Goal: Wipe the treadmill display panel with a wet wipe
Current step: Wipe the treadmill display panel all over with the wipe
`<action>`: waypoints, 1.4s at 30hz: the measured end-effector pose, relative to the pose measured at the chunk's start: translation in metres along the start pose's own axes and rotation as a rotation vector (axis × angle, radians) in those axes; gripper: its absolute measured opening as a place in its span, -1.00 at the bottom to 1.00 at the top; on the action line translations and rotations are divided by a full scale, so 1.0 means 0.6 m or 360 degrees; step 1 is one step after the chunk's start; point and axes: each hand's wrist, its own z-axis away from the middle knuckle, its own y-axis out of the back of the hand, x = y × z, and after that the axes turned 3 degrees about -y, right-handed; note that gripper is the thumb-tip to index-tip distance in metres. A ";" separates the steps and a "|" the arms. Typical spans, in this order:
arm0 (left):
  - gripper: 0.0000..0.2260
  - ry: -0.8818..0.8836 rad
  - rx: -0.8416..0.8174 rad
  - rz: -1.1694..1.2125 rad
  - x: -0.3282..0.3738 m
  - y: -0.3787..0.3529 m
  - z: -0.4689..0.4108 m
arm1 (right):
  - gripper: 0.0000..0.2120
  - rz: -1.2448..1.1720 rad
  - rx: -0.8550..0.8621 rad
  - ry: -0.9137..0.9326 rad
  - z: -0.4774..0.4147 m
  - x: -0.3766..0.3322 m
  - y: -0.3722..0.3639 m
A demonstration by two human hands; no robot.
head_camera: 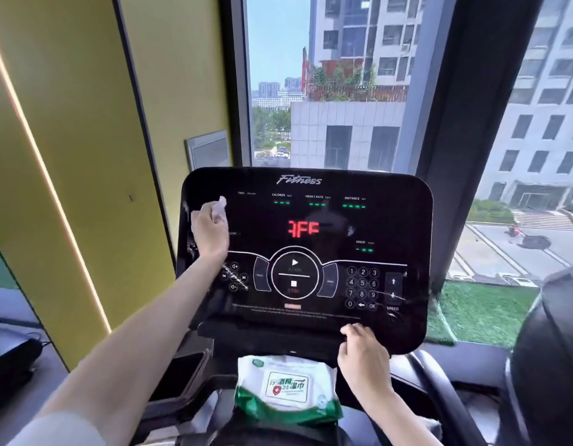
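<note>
The black glossy treadmill display panel (311,220) faces me, showing red "OFF" characters and a keypad at lower right. My left hand (209,231) grips a crumpled white wet wipe (220,209) against the panel's upper left area. My right hand (364,355) holds the panel's lower edge on the right, with the fingers curled over the ledge. A green and white wet wipe pack (286,389) lies on the console tray just below the panel.
A yellow wall (85,156) stands to the left. A large window (343,91) behind the panel looks onto buildings. A dark rounded machine part (549,365) rises at right. Wet streaks show near the panel's left and right edges.
</note>
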 end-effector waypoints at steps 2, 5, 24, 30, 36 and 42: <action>-0.79 0.0029 -0.0060 -0.0036 0.010 -0.024 0.003 | -0.71 0.0005 -0.0030 0.0009 0.002 0.001 -0.001; -0.72 -0.0110 -0.0163 -0.0111 0.030 -0.079 0.047 | -0.71 -0.0001 -0.0045 0.0015 -0.003 0.002 0.000; -0.71 -0.0984 -0.0816 -0.0165 0.019 -0.160 0.203 | -0.69 -0.0052 -0.0326 0.0190 -0.018 0.039 0.028; -0.62 -0.1086 -0.1203 -0.0153 -0.039 -0.125 0.289 | -0.89 -0.0203 -0.0215 0.0224 -0.004 0.050 0.018; -0.68 -0.0076 -0.1014 0.0065 -0.027 -0.062 0.223 | -0.76 -0.0035 -0.0419 0.0193 -0.050 0.025 0.033; -0.71 0.0797 -0.1100 0.0801 -0.002 -0.036 0.248 | -0.82 -0.1168 -0.0615 -0.0476 -0.075 -0.017 0.048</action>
